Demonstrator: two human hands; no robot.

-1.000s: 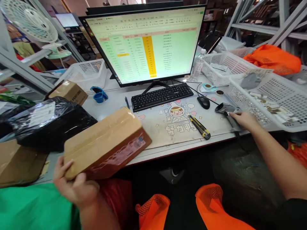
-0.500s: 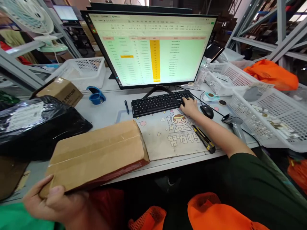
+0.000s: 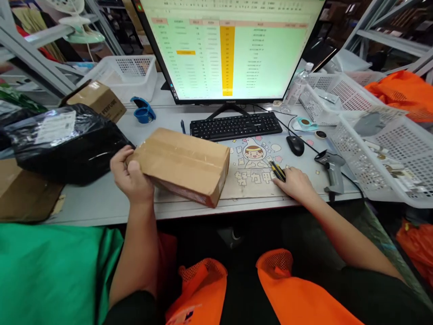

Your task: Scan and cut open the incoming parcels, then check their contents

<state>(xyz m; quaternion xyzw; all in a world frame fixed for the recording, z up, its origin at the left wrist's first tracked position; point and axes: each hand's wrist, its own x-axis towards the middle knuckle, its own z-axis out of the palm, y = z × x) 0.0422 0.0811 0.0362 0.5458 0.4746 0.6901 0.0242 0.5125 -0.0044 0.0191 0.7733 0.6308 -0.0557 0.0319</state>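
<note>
I see the left hand (image 3: 130, 178) clamped on a taped cardboard box (image 3: 186, 162), right hand (image 3: 293, 184) covering a striped knife (image 3: 278, 171), grip unclear.

Warehouse packing desk: shelving racks (image 3: 389, 27), parcels (image 3: 67, 140).

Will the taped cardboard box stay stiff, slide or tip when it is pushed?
The cardboard box probably stays stiff: its edges look straight and taped. Likely light, since the left hand alone holds one end. Low and wide, it should slide, not tip.
</note>
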